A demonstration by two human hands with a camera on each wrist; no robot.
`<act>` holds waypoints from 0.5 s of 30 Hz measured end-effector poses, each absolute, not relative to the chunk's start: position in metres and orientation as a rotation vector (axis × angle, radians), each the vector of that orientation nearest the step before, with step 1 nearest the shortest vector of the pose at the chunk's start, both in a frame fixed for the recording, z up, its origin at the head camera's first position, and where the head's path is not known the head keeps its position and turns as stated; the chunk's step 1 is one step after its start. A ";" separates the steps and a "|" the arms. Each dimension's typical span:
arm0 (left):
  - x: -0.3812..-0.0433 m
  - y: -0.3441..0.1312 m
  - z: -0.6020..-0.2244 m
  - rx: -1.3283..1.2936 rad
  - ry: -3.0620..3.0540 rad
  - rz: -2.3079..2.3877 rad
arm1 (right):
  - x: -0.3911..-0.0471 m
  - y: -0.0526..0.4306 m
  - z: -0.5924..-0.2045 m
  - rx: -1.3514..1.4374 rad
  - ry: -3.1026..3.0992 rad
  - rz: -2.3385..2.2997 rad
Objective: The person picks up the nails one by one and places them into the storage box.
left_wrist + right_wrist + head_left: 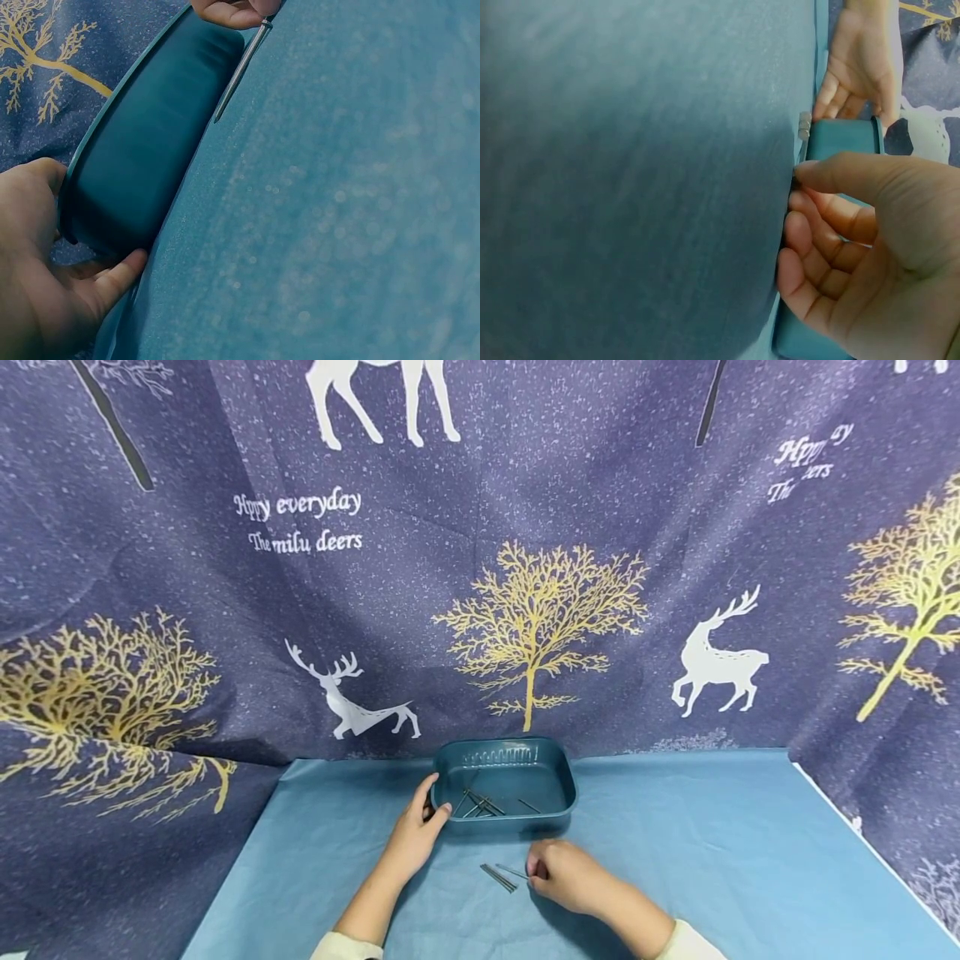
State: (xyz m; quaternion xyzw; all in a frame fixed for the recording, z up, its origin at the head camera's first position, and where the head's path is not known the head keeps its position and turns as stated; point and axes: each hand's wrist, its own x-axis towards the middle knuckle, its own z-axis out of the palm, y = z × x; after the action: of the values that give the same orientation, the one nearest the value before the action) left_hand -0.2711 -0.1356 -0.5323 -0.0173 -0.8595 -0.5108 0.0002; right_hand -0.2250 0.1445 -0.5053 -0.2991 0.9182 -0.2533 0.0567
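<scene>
A dark teal rectangular tray (552, 777) has several nails (483, 804) lying loosely inside it. My left hand (415, 839) grips the tray's left end, thumb at the near corner and fingers round the side. In front of the tray, my right hand (567, 875) is low over the cloth and pinches one nail (241, 73) by its head end between thumb and forefinger. Its point extends to the left. Several more nails (498, 877) lie side by side on the cloth just left of that hand; in the right wrist view only their ends (804, 126) show.
A light blue cloth (697, 843) covers the table. Behind the tray hangs a dark blue curtain (420, 610) printed with deer and yellow trees. The table's right edge (877, 852) slants towards the near right.
</scene>
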 end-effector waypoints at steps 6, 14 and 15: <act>-0.271 -0.135 -0.532 -0.050 -2.706 -1.600 | -0.226 0.145 -0.507 -0.896 2.781 -0.772; -0.270 -0.135 -0.532 -0.044 -2.712 -1.603 | -0.227 0.146 -0.509 -0.902 2.782 -0.814; -0.270 -0.135 -0.531 -0.043 -2.711 -1.604 | -0.228 0.146 -0.509 -0.903 2.786 -0.821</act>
State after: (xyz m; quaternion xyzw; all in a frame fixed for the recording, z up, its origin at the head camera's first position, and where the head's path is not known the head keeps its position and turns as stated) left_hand -0.2702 -0.1349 -0.5315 -0.0137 -0.8605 -0.5092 -0.0045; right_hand -0.2278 0.1465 -0.5087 -0.2966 0.9148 -0.2695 0.0501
